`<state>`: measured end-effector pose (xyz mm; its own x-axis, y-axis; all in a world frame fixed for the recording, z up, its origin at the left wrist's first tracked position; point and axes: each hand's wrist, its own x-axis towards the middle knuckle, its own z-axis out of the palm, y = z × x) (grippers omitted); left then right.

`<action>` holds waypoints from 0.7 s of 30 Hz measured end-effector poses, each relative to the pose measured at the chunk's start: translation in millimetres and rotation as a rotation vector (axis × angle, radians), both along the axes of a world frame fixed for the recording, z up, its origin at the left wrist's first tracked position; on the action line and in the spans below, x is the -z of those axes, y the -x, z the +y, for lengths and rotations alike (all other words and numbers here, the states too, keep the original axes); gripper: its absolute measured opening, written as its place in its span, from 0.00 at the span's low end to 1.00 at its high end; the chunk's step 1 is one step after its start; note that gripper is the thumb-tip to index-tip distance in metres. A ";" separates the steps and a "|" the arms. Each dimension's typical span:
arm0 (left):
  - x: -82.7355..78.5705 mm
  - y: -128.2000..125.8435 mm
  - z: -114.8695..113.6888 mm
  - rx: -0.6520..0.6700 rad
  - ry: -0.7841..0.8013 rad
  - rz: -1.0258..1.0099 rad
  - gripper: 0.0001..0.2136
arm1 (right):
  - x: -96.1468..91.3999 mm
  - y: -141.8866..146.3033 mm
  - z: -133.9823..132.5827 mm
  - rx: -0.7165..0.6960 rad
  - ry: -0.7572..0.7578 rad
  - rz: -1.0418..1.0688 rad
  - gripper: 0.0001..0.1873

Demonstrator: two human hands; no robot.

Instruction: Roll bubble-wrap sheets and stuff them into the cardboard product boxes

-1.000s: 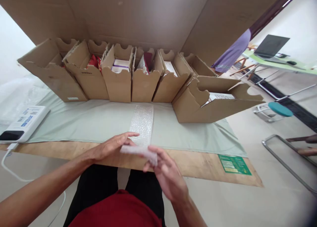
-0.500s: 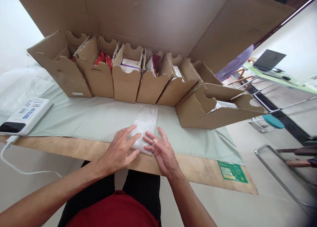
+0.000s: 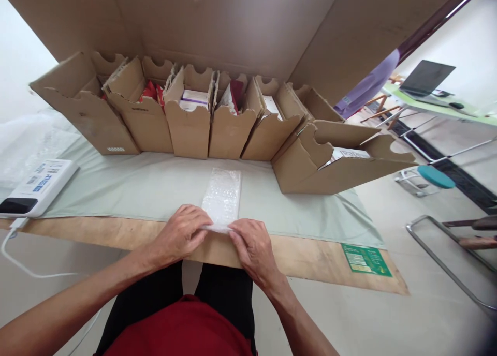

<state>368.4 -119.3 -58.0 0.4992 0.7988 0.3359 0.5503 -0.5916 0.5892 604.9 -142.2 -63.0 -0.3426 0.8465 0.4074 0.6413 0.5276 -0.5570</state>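
Note:
A flat rectangle of clear bubble wrap [image 3: 222,194] lies on the pale green cloth [image 3: 155,182], its near end at the table's front edge. Whether anything is inside it I cannot tell. My left hand [image 3: 187,233] pinches the near left corner between thumb and fingers. At the near right corner, my right hand [image 3: 251,243] grips the wrap the same way. Between the two hands the near edge is slightly raised and folded. Both sets of fingertips partly hide the corners.
Several cardboard bins [image 3: 190,131] stand in a row behind, holding red packets and small boxes. Another bin [image 3: 318,169] angles in at the right. On the left are a white device [image 3: 42,185] with a cable and loose bubble wrap [image 3: 31,144]. A green label [image 3: 365,259] marks the wooden edge.
Both hands have gone from resting with spread fingers on the bubble wrap to pinching its near corners. The near edge is now lifted and folded. The view has shifted slightly.

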 end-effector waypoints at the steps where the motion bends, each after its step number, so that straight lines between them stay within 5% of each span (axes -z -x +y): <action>1: -2.7 0.3 -0.1 -0.019 0.051 -0.031 0.10 | -2.8 -0.7 -2.2 -0.002 0.032 0.026 0.10; 7: -3.1 -7.9 3.9 -0.208 0.287 -0.048 0.12 | 2.2 -4.3 3.2 0.115 0.217 0.063 0.17; 9: 2.3 -12.7 6.8 -0.249 0.216 -0.018 0.14 | 6.1 -3.1 8.1 0.161 0.222 0.028 0.16; 12: 10.1 -18.3 11.8 -0.279 0.107 0.059 0.18 | 5.4 -1.3 6.8 0.197 0.040 -0.063 0.16; 15: 14.0 -20.4 14.7 -0.306 0.019 0.149 0.19 | 0.5 0.5 -0.2 0.105 -0.113 -0.172 0.17; 18: 11.6 -17.5 11.4 -0.276 -0.107 0.138 0.14 | -1.9 2.8 0.2 -0.046 -0.081 -0.249 0.16; 21: 3.8 -9.4 2.7 -0.114 -0.147 0.054 0.12 | -3.6 2.0 7.8 -0.034 -0.018 -0.125 0.14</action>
<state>377.9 -116.7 -61.8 0.4283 0.7955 0.4286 0.6473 -0.6011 0.4687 602.9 -134.4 -59.5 -0.4200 0.8266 0.3747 0.6866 0.5594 -0.4644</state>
